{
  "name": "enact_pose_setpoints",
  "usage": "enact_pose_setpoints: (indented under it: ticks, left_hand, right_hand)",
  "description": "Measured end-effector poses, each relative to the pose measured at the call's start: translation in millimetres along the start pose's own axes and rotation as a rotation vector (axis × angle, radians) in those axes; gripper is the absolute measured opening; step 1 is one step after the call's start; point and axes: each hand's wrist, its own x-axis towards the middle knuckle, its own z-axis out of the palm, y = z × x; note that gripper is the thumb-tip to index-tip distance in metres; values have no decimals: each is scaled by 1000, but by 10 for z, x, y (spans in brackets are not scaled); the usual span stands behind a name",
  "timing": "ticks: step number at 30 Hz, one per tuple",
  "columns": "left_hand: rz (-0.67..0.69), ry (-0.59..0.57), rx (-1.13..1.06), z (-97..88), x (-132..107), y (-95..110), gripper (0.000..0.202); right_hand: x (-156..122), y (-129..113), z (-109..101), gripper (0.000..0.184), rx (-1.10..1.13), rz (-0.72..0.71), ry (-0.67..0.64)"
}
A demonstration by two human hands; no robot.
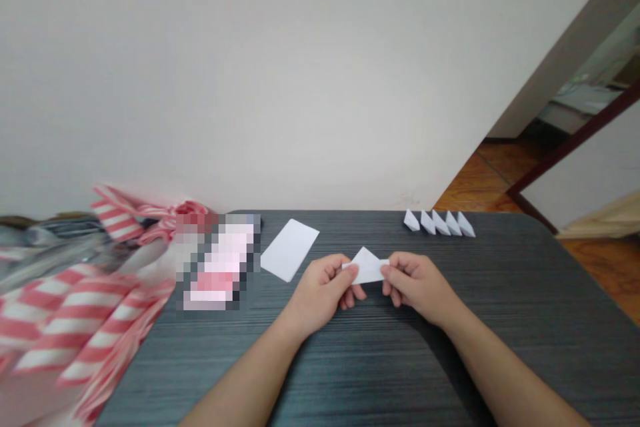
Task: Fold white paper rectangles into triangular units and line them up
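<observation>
A folded white paper piece (366,267) is being held in the air above the table, roughly centred in front of the person, a triangular peak pointing up and a flat strip running sideways across it. The left hand (323,288) is gripping its left end, thumb on top, fingers curled under. The right hand (415,287) is gripping its right end the same way, with the thumb and fingers closed on the paper. Both hands are nearly touching, with only the paper between them, and both forearms are coming in from the bottom of the view.

Directly under the hands is a dark grey wood-grain table (380,373). Ahead and to the right, a row of five small folded white paper triangles (439,223) is standing near the far table edge, closely spaced and overlapping. Ahead and to the left, a flat white rectangular paper sheet (290,250) is lying at an angle, just beyond the left hand. Further left, a pixelated pink and white object (217,260) is lying on the table, too blurred to identify. Past the left table edge, a red-and-white striped bag (70,320) is bunching up, with some grey item (60,247) beside it. An off-white wall (250,80) is rising behind the table, and an orange wood floor (500,173) is showing to the right.
</observation>
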Motion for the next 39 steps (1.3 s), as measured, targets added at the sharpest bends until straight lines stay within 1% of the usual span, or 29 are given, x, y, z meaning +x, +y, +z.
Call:
enact_pose_setpoints:
  ticks: [3, 6, 11, 19, 21, 24, 26, 28, 29, 31, 34, 36, 39]
  left_hand:
    - [10, 2, -18, -4, 14, -24, 31]
    - [12, 30, -31, -2, 25, -40, 30]
    - [8, 57, 7, 12, 15, -31, 30]
    - [19, 49, -35, 21, 21, -33, 29]
    - [26, 57, -69, 29, 37, -31, 27]
    - [53, 113, -147, 47, 54, -27, 25]
    - [60, 132, -156, 59, 54, -21, 26]
    - [55, 113, -109, 67, 45, -13, 27]
    - [54, 95, -80, 69, 39, -9, 28]
    - [57, 67, -35, 65, 29, -2, 31]
    - [63, 25, 22, 45, 22, 1, 37]
    - [69, 2, 57, 32, 18, 2, 37]
    - [87, 3, 71, 31, 10, 8, 32]
  right_hand:
    - [-9, 5, -23, 31, -12, -45, 10]
    - [-18, -1, -35, 31, -16, -71, 31]
    - [-11, 8, -23, 31, -1, -71, 60]
    - [26, 49, 7, 27, 35, -89, 134]
    - [25, 65, 8, 28, 21, -111, 176]
    - [9, 69, 2, 28, -17, -150, 303]
    - [-7, 55, -6, 27, -105, -189, 396]
    - [-20, 34, -11, 22, -246, -265, 440]
    - [-23, 25, -12, 19, -321, -324, 434]
    - [-20, 18, -8, 16, -448, -473, 374]
    - [-2, 36, 6, 20, -579, -668, 257]
    - [9, 55, 15, 21, -642, -734, 199]
    - [10, 64, 20, 21, -704, -779, 118]
